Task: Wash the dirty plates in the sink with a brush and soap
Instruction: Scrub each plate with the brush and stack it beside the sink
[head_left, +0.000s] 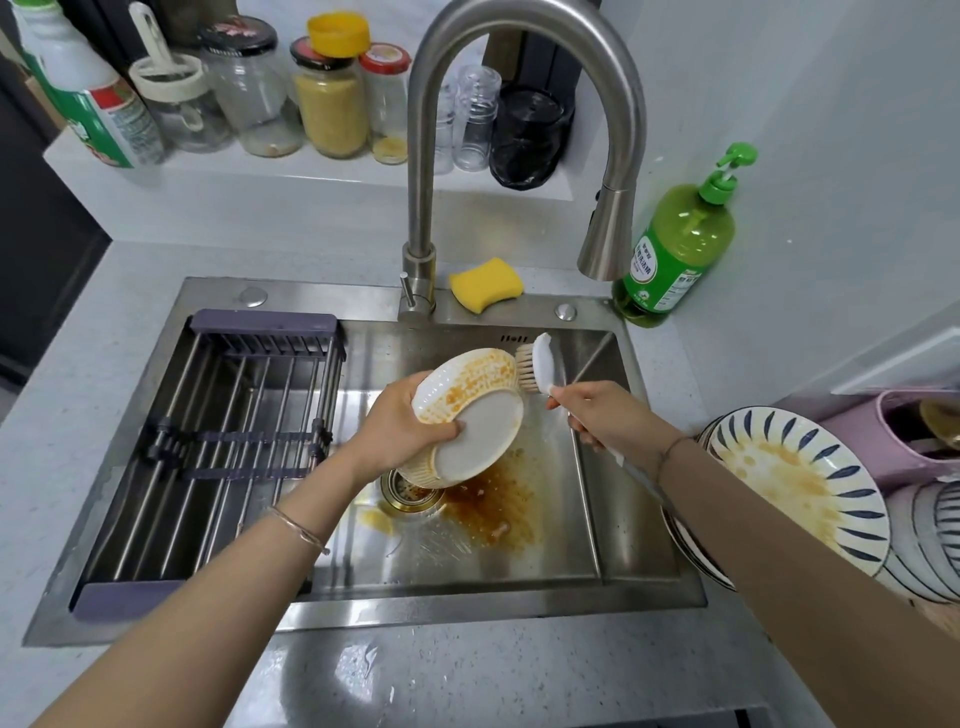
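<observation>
Wet counter (415, 670) lies closest to me, in front of the sink (519, 605). My left hand (400, 426) grips a sauce-stained white plate (467, 415), tilted underside-up above the drain. My right hand (597, 415) is curled round the brush (535, 369) handle, bristles touching that plate's far rim. A dirty striped plate (795, 478) sits right of the sink. The green soap bottle (675, 249) stands near the tap (421, 182); I can't read its label.

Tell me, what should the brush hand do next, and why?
Probably sweep the brush across the dish: the right hand has its bristles at the upper edge, the left hand holds it tilted, and orange stains streak its ribbed side.
</observation>
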